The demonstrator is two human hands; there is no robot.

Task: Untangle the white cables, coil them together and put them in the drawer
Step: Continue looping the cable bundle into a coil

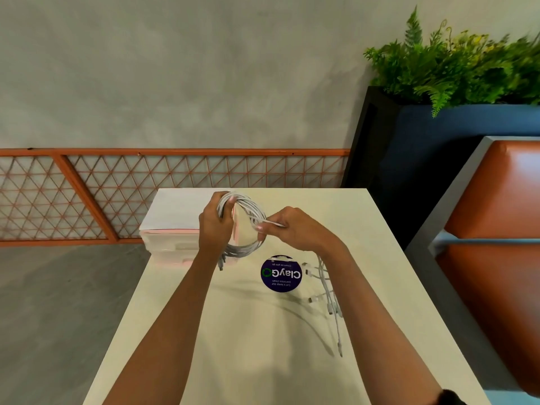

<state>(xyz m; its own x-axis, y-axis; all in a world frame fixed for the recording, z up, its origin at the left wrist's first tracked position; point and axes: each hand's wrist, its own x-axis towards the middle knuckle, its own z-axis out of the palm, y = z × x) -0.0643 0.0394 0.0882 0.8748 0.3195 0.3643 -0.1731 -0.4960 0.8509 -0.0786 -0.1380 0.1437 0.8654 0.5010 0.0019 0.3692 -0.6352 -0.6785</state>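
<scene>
Coiling stage, head view. The left hand (214, 226) is closed round one side of the coil of white cables (245, 226), thumb over the top of the loops; this grip holds the whole bundle just above the bench (233, 346), near its far edge. The right hand (292, 229) pinches a single strand between thumb and fingertips (260, 228) at the coil's right side, a narrow grip on the run now being laid on. From under the right hand the uncoiled cable tails (330, 299) trail toward the bench's right edge, their plugs spread on the surface beside the round purple sticker (281, 273). A few short plug ends (221, 263) hang below the left hand.

Risks, as judged: the loops are held on one side only, so slack in the left grip could let them spring open or slide off. The trailing tails lie crossed and close together; pulling them in quickly may snag a plug on another strand and re-knot them, or drag an end off the right edge.

The drawer unit (172, 226), white and translucent, stands at the far left corner, just behind the left hand; whether a drawer is open cannot be told.
</scene>
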